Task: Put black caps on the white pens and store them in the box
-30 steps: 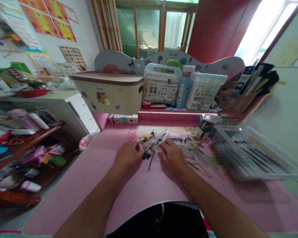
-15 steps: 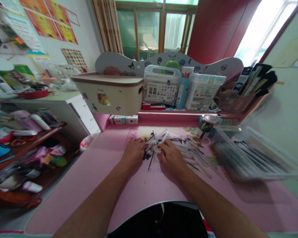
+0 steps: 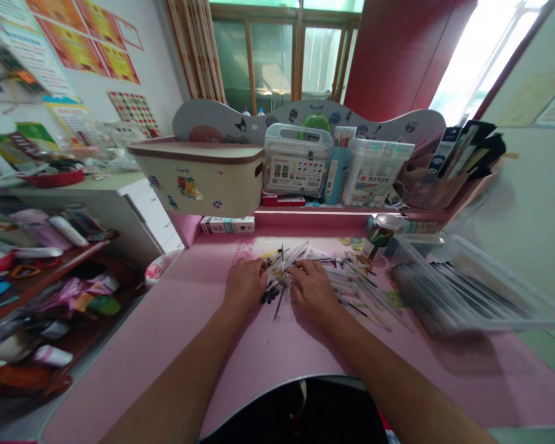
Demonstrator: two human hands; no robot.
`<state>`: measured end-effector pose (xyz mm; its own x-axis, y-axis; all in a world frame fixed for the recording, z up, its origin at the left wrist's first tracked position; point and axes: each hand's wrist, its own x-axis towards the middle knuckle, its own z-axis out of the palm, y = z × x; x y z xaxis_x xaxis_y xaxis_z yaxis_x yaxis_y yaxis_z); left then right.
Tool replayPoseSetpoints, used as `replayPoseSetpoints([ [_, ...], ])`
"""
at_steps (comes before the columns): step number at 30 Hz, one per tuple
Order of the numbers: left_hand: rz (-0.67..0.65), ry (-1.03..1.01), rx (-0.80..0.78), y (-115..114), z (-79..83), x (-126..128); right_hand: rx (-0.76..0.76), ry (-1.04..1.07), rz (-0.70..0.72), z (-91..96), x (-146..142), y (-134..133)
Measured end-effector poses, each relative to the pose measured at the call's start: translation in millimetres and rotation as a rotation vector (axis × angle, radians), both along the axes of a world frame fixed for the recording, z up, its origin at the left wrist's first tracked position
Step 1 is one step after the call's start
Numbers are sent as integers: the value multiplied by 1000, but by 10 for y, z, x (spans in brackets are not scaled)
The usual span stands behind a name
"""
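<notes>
Thin clear-and-white sticks with dark parts, which look like pens or pen refills [image 3: 346, 280], lie in a loose heap on the pink desk [image 3: 259, 370]. My left hand [image 3: 245, 283] is at the heap's left edge, fingers curled inward. Beside its fingertips sit several small black pieces like pen caps [image 3: 271, 293]. My right hand [image 3: 312, 287] rests at the front of the heap with its fingers bent and its fingertips among the sticks. A dark thin stick [image 3: 280, 302] slants between the hands. What either hand's fingertips hold is too small to make out.
A clear plastic box [image 3: 472, 290] of dark-tipped sticks stands at the right, with a can [image 3: 380, 236] near it. On the shelf behind are a cream bin [image 3: 198, 179], marker cases [image 3: 298, 163] and a pen holder [image 3: 435, 185]. A small box [image 3: 228, 224] lies below.
My right hand has shifted slightly left, closer to the left hand, and its fingers now lie flatter over the sticks. The dark sticks between the hands have moved a little. The view has turned slightly.
</notes>
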<state>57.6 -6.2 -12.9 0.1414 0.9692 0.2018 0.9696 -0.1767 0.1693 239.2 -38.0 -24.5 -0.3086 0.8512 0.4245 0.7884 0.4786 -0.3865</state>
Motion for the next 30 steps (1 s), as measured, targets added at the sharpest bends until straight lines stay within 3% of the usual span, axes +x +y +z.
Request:
replayPoseSetpoints([
  [6, 32, 82, -7, 7, -18, 51, -49, -129, 26, -34, -49, 31],
  [15, 45, 9, -46, 8, -7, 53, -121, -230, 2, -43, -99, 99],
  [20, 104, -32, -76, -3, -9, 44, -78, -224, 3, -33, -108, 92],
  [30, 48, -13, -56, -13, 43, -45, 40, -73, -74, -19, -10, 47],
])
